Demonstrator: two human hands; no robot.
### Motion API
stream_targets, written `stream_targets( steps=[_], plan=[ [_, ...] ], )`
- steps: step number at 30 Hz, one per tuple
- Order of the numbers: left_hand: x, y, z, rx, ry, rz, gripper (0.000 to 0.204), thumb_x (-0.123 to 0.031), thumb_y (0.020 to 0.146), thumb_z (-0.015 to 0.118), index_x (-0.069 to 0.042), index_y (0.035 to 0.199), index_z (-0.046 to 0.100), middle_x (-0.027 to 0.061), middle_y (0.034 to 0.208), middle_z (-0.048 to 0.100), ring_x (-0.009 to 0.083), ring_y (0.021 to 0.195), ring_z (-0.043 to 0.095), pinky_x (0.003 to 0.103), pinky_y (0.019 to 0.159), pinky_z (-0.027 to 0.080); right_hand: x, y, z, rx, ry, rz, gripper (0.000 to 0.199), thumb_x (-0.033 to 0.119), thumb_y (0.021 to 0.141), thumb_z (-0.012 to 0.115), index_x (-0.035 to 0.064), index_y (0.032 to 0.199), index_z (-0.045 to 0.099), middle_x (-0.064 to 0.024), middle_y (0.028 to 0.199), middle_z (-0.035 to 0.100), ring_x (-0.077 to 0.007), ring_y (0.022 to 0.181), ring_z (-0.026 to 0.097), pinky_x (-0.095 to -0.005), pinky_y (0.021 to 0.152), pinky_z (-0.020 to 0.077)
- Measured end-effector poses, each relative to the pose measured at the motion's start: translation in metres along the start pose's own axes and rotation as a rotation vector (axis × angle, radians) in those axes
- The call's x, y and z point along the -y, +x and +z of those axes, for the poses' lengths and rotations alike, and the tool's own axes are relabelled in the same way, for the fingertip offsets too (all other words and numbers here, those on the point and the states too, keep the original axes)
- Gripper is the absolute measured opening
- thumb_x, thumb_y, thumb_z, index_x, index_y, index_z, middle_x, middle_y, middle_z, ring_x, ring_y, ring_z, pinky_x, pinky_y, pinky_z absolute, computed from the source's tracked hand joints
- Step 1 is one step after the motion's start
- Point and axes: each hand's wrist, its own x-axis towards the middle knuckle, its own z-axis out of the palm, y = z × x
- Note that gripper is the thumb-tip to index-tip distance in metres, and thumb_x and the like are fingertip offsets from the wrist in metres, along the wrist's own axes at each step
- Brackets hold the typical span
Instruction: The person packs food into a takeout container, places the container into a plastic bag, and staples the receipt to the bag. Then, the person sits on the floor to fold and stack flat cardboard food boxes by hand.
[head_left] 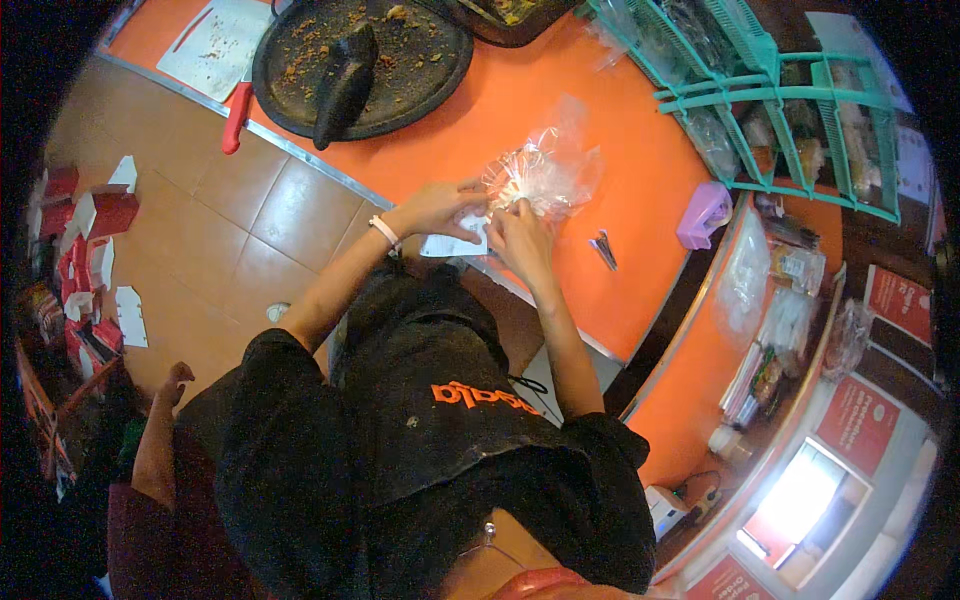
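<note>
A clear plastic bag point(562, 172) with gathered, shiny folds stands over the orange table near its front edge. My right hand point(522, 240) pinches the gathered part of it with bent fingers. From the other side my left hand point(440, 212), a pale band at its wrist, curls its fingers against the same bag. What the bag contains is lost in glare. Under my left hand's fingers is a white slip of paper point(452, 243), partly covered. A small slim dark tool point(604, 250) lies on the table right of my right hand.
A round dark stone mortar point(290, 95) bears a pestle point(345, 85) and crumbs. Beside it are a red-handled knife point(237, 118) and a white board point(205, 50). Rightward stand a purple tape dispenser point(704, 216) and a teal rack point(770, 100). Another person's arm point(155, 445) shows at lower left.
</note>
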Motion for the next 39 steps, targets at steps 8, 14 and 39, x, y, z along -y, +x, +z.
stream_targets(
  steps=[8,14,39],
  plan=[
    [0.002,0.002,0.005,-0.08,0.085,0.042,0.05,-0.042,0.069,0.064,-0.011,0.107,0.054,0.0093,0.098,0.053,0.0289,0.077,0.057,0.036,0.064,0.048,-0.002,0.004,0.008,-0.095,-0.132,0.236,0.047,0.027,0.063,0.069,0.0057,0.1,0.052,-0.0138,0.089,0.052,-0.0299,0.083,0.055,-0.0405,0.067,0.0425],
    [-0.008,0.001,0.001,0.039,0.101,-0.122,0.053,-0.035,0.065,0.067,-0.011,0.11,0.053,0.0067,0.1,0.052,0.0266,0.083,0.056,0.034,0.068,0.047,-0.016,-0.011,0.016,-0.346,0.013,0.099,0.055,0.024,0.06,0.071,0.0053,0.105,0.046,-0.0141,0.094,0.051,-0.0316,0.092,0.049,-0.0434,0.076,0.0389],
    [-0.159,0.176,0.046,0.373,0.67,0.545,0.026,-0.014,0.075,0.051,-0.005,0.099,0.056,0.021,0.075,0.056,0.0379,0.068,0.055,0.045,0.058,0.043,-0.082,-0.292,0.078,-1.631,0.399,0.995,0.029,0.012,0.078,0.058,0.0038,0.102,0.043,-0.0086,0.093,0.039,-0.0197,0.08,0.04,-0.0309,0.07,0.0377]
  ],
)
